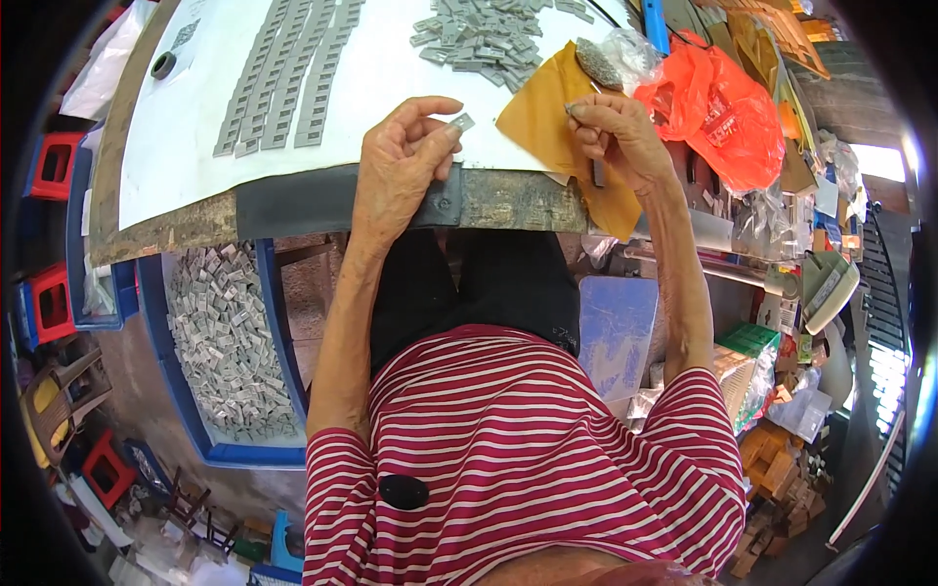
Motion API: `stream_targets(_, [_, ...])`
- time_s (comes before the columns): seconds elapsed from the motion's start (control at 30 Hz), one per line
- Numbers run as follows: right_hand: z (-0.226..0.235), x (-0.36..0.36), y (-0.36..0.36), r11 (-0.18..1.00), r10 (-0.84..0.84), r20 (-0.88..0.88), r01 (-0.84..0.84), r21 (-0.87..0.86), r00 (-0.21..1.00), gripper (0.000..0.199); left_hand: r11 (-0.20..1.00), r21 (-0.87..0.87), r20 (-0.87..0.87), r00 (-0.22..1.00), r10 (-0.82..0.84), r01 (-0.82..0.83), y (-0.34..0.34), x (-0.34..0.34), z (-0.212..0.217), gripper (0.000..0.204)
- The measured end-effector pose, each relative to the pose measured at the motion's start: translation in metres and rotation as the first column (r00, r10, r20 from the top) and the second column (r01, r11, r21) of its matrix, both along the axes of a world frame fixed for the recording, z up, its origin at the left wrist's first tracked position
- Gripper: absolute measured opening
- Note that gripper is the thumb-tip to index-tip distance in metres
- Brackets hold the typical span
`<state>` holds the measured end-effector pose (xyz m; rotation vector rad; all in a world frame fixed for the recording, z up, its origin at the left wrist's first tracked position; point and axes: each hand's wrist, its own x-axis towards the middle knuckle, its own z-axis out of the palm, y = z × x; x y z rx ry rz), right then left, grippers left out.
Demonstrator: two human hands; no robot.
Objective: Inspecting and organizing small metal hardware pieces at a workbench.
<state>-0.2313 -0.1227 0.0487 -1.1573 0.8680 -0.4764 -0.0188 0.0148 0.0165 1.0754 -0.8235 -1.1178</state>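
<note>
My left hand pinches a small grey flat piece between thumb and fingertips, just above the table's front edge. My right hand holds a thin dark tool that points down, with its fingertips closed over a yellow-brown sheet. On the white tabletop ahead lie rows of the same grey pieces lined up side by side, and a loose heap of them further back.
A blue tub full of grey pieces stands on the floor at my left. An orange plastic bag and clear bags lie at the table's right end. Red stools, boxes and clutter fill the floor on both sides.
</note>
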Motion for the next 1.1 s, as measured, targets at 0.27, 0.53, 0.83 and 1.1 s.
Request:
stream_targets(0.27, [0.004,0.033,0.01,0.971,0.07,0.115,-0.094,0.22,0.991,0.011,0.999,-0.024,-0.075,0.996,-0.041,0.04,0.001,0.005,-0.007,0.02])
stream_targets(0.53, [0.004,0.054,0.021,0.985,0.147,0.024,-0.149,0.086,0.989,0.008,1.0,-0.005,0.062,0.998,-0.019,0.019,0.003,0.005,-0.004,0.021])
stream_targets(0.83, [0.005,0.07,0.033,0.985,0.169,0.074,-0.164,-0.058,0.983,0.009,1.0,0.02,0.069,0.997,-0.025,0.023,0.005,0.005,-0.002,0.023])
stream_targets(1.1, [0.0,0.071,0.037,0.972,0.191,-0.016,-0.191,-0.14,0.982,0.008,0.998,0.031,0.096,0.994,-0.056,0.053,0.004,0.005,-0.005,0.022])
